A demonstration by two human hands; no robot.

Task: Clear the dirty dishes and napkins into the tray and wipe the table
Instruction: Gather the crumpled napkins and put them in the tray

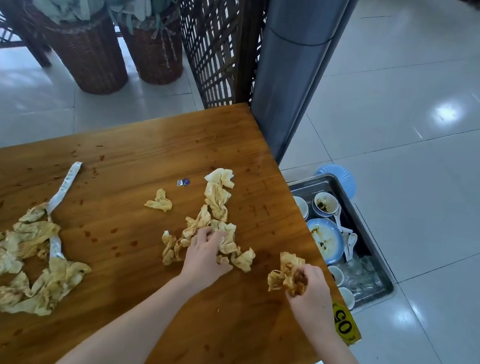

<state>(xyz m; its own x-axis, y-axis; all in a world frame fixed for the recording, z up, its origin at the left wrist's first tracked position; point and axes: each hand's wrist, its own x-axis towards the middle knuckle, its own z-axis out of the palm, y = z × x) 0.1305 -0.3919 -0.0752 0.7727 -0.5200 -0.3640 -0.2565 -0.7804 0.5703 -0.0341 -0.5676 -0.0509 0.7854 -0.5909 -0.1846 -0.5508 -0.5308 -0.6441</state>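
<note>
The crumpled, sauce-stained yellowish paper napkins (216,206) were judged light, soft and greasy, best bunched from above. 1 wad (286,271) was held clenched in the right hand (310,289), over the brown wooden counter (143,152) at the edge nearest the grey metal tray (373,258). The left hand (207,248) was curled into the middle trail, further from the tray. 1 small napkin (159,201) lay apart beyond it, and 1 large heap (31,259) farthest from the tray. In the tray, 1 blue-rimmed plate (325,239) and at least 4 small bowls (326,202) were counted.

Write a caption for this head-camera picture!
Left hand and right hand grab stained napkins from the wooden table; dirty dishes sit in the metal tray beside it.
</note>
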